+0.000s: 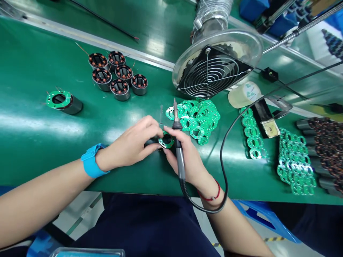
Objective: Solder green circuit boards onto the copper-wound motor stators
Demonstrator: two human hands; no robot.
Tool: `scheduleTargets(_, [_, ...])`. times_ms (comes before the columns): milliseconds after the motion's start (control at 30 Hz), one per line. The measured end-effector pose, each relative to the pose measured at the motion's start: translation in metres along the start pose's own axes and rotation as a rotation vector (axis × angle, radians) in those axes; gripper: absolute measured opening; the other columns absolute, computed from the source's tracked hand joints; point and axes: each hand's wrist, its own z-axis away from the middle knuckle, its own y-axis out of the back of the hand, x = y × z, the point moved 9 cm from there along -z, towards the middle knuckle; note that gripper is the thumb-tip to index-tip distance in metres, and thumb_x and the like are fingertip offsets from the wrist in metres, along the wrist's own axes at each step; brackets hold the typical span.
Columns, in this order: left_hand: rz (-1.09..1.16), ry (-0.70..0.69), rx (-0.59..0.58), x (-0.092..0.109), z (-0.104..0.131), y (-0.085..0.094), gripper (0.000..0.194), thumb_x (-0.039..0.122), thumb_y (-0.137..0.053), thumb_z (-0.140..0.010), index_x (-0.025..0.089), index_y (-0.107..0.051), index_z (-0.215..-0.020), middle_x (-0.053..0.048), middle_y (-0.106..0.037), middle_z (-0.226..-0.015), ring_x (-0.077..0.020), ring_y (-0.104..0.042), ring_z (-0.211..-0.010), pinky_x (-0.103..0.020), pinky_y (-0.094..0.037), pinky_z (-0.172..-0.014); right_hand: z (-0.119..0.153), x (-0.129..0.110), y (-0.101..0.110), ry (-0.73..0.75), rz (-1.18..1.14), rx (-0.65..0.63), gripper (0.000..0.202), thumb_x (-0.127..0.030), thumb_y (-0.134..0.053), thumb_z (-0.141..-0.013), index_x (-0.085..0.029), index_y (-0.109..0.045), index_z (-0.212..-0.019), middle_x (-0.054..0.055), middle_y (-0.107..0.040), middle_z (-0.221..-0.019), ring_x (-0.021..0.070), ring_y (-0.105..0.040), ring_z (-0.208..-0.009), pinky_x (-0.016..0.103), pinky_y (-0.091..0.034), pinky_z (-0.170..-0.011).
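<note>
Your left hand [135, 141] hides most of the dark body [150, 141] beside the green ring [167, 146] — what it pinches can't be told. Your right hand [189, 157] and the iron [180, 162] cover part of the ring's right side. The cores [328, 150] run off the right edge; the duct [214, 10] is cut off at the top, the box [91, 252] at the bottom. Print on the roll [252, 90] is too small to read — your forearms are cropped.
</note>
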Motion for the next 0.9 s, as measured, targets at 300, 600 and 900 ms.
scheduleTargets(300, [0.047,0.015,-0.006,0.002,-0.006,-0.003,0.015,0.013,-0.051,-0.093,0.018,-0.064,-0.088,-0.002,-0.054,-0.087,-0.0146,-0.054,-0.083,-0.028,-0.046,-0.074,0.003,0.003,0.005,0.019,0.18,0.111,0.05,-0.028,-0.066,-0.09,-0.026,-0.044,-0.135,0.009,-0.069,-0.112,0.0252,-0.065,-0.09,0.043,-0.056,-0.076])
scheduleTargets(600, [0.32,0.32,-0.002,-0.021,-0.008,-0.011,0.011,0.019,-0.053,-0.088,0.017,-0.06,-0.081,0.001,-0.055,-0.08,-0.0098,-0.05,-0.065,-0.023,-0.042,-0.06,0.007,-0.022,0.016,0.143,0.172,0.178,0.053,-0.013,-0.058,-0.088,-0.033,-0.043,-0.135,0.004,-0.074,-0.118,0.025,-0.065,-0.115,0.046,-0.052,-0.091])
scheduleTargets(900, [0.364,0.51,0.061,-0.035,-0.004,-0.007,0.008,0.024,-0.051,-0.082,0.019,-0.054,-0.076,0.004,-0.051,-0.065,-0.0099,-0.045,-0.058,-0.022,-0.036,-0.053,0.01,-0.017,0.025,0.098,0.044,0.261,0.041,-0.015,-0.054,-0.093,-0.029,-0.052,-0.132,0.001,-0.079,-0.095,0.0216,-0.074,-0.095,0.041,-0.053,-0.087])
